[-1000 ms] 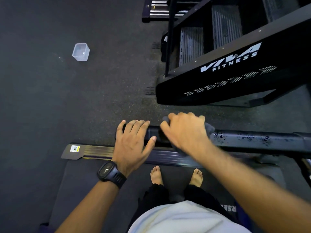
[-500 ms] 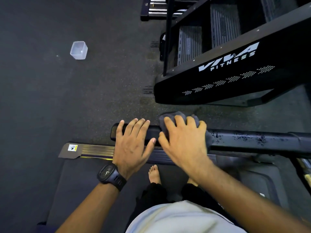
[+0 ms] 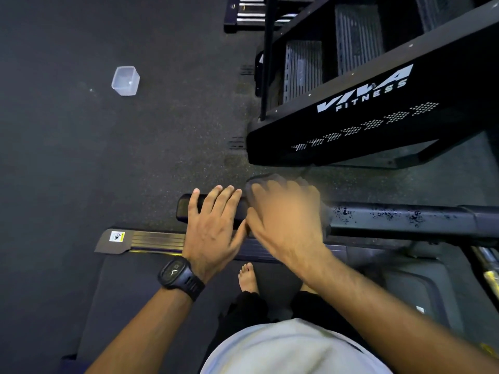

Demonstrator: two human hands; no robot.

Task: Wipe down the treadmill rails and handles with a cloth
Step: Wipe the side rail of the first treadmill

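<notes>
Mostly hidden, the cloth (image 3: pixel 259 180) lies on the rail (image 3: pixel 391 215) beneath the flattened right hand (image 3: pixel 286 215), the left hand (image 3: pixel 216 229) flat alongside.

Bare forearms, a black watch, a pale top.
We see a chunky black digital watch (image 3: pixel 176 273) with a ribbed strap and a squarish dark face on the wrist just near of the left hand (image 3: pixel 213 228). The right hand (image 3: pixel 286 220) shows only as a blur. Both forearms run bare to the near edge. A pale grey top (image 3: pixel 291 349) fills the near middle. Beyond it we make out black trousers (image 3: pixel 243 309) and a bare left foot (image 3: pixel 248 276). The other foot is mostly hidden.
</notes>
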